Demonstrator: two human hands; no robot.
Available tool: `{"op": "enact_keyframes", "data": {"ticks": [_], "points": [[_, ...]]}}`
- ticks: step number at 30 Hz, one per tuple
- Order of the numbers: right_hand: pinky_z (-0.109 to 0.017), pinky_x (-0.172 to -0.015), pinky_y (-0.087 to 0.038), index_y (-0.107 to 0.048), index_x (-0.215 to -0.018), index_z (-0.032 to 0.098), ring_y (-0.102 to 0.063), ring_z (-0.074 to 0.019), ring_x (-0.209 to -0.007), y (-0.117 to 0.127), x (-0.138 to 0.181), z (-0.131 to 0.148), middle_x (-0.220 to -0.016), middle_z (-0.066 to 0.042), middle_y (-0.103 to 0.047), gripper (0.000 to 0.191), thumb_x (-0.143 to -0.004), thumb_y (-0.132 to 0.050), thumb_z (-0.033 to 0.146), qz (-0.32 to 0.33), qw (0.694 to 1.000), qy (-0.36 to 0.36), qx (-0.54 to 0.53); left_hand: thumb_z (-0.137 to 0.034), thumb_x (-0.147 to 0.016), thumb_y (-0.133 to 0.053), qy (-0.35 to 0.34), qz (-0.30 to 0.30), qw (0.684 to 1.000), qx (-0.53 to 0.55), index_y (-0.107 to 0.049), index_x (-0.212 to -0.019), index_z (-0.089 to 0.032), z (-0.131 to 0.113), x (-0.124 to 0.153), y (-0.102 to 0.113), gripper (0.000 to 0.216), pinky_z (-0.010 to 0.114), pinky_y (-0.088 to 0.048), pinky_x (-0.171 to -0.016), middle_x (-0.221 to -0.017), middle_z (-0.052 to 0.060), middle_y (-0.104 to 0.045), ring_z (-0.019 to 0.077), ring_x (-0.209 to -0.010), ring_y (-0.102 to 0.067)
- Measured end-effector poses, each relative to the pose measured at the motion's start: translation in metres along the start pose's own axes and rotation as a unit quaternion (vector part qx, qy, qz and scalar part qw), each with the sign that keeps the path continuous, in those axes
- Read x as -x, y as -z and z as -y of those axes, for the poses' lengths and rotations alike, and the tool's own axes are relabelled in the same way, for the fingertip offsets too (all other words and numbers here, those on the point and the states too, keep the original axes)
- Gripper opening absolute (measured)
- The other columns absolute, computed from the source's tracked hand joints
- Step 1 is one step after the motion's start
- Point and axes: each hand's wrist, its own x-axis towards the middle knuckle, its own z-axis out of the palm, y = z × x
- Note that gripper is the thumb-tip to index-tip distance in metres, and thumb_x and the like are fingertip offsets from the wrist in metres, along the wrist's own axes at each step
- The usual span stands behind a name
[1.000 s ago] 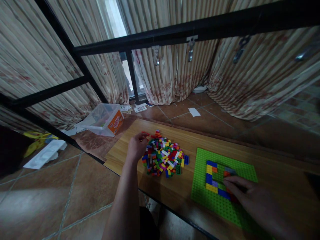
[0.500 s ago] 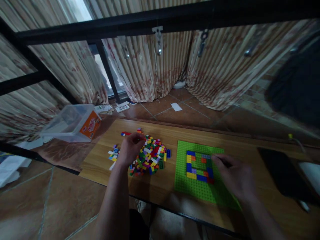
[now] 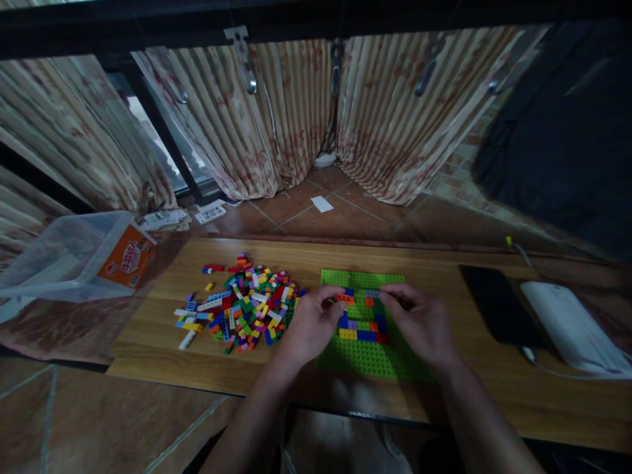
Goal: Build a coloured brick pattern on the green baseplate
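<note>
A ring of coloured toy bricks (image 3: 366, 335) is built on a green studded baseplate (image 3: 363, 365). My left hand (image 3: 312, 322) pinches an orange brick (image 3: 345, 299) at the ring's far left corner, close to a blue brick there. Whether the orange brick touches the ring, I cannot tell. At the far right corner, beside a grey-blue brick (image 3: 372, 293), my right hand (image 3: 419, 319) has thumb and finger together. What those fingertips hold, if anything, is hidden. To the left of the baseplate lies a heap of loose bricks (image 3: 257, 309).
An open clear plastic box (image 3: 74, 257) with an orange label sits on the floor at left. A black phone-like slab (image 3: 498, 306) and a white device (image 3: 573, 322) with a cable lie on the wooden table (image 3: 162, 355) at right. Curtains hang behind.
My left hand has gone from the brick heap rightward to the baseplate, now with an orange brick in its fingers. My right hand stays by the ring's far right corner. The view has shifted right.
</note>
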Motion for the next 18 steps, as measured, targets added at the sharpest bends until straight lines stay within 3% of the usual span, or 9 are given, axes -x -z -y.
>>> {"op": "enact_keyframes", "data": {"ticks": [6, 10, 14, 18], "points": [[-0.029, -0.065, -0.051, -0.073, -0.1, 0.022, -0.063, -0.0161, -0.07, -0.003, 0.007, 0.011, -0.089, -0.004, -0.072, 0.023, -0.085, -0.061, 0.035, 0.072, 0.993, 0.089, 0.013, -0.028, -0.088, -0.058, 0.007, -0.006, 1.0, -0.025, -0.07, -0.11, -0.015, 0.005, 0.002, -0.009, 0.028, 0.027, -0.052, -0.07, -0.093, 0.007, -0.074, 0.0174, -0.074, -0.066], [-0.031, -0.07, -0.053, -0.073, -0.097, 0.023, -0.066, -0.0178, -0.075, -0.003, 0.008, 0.011, -0.093, -0.005, -0.074, 0.023, -0.087, -0.058, 0.037, 0.08, 0.992, 0.089, 0.039, -0.031, -0.09, -0.056, -0.005, -0.012, 0.999, -0.051, -0.071, -0.104, -0.017, 0.003, 0.001, -0.006, 0.025, 0.026, -0.05, -0.065, -0.089, 0.005, -0.074, 0.017, -0.072, -0.065], [-0.034, -0.077, -0.054, -0.073, -0.096, 0.024, -0.07, -0.0212, -0.085, -0.004, 0.008, 0.003, -0.099, -0.005, -0.075, 0.027, -0.088, -0.056, 0.044, 0.081, 0.992, 0.073, 0.059, -0.031, -0.09, -0.057, -0.027, -0.033, 0.992, -0.119, -0.071, -0.097, -0.018, 0.001, 0.002, 0.014, 0.021, 0.026, -0.049, -0.067, -0.084, 0.004, -0.073, 0.0166, -0.071, -0.064], [-0.034, -0.08, -0.054, -0.073, -0.095, 0.025, -0.071, -0.0218, -0.09, -0.007, 0.008, -0.001, -0.102, -0.005, -0.075, 0.027, -0.088, -0.056, 0.046, 0.091, 0.991, 0.072, 0.07, -0.022, -0.087, -0.058, -0.049, -0.091, 0.978, -0.18, -0.071, -0.095, -0.017, 0.001, 0.002, 0.047, 0.016, 0.027, -0.05, -0.074, -0.09, 0.005, -0.072, 0.0174, -0.08, -0.065]]}}
